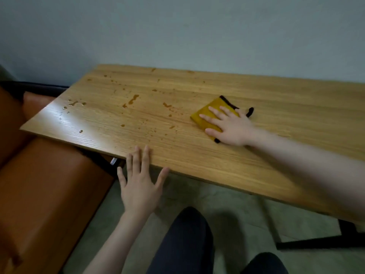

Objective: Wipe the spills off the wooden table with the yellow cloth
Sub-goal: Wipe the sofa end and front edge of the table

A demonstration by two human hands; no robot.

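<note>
Far out to the left of both hands sits an orange-brown seat [39, 184], tucked partly under the end of the wooden table [197, 155].

Next comes the left hand [139, 184]. Its fingers are straight and spread wide. The fingertips [146, 150] rest on the near edge of the table, and the rest of the hand hangs out past the edge. It holds nothing. It looks like it is there to keep the table steady.

Just beyond that hand, and off to its left, the wood is wet. The spills [133, 99] are small brown puddles and many tiny drops. Some shine in the light near the left end. They lie between the two hands and farther back.

To the right is the right hand [230, 126]. It lies flat with straight fingers on top of the yellow cloth [207, 113], pressing it down onto the table. The cloth is folded into a small square with a dark trim. It sits right under the fingers, near the drops but not yet on the big puddles.

I think the cloth is soft, thin and very light. It would bunch up or slide if pushed from one corner. A flat palm in the middle seems the best way to hold it, pushing left toward the wet spots.
</note>
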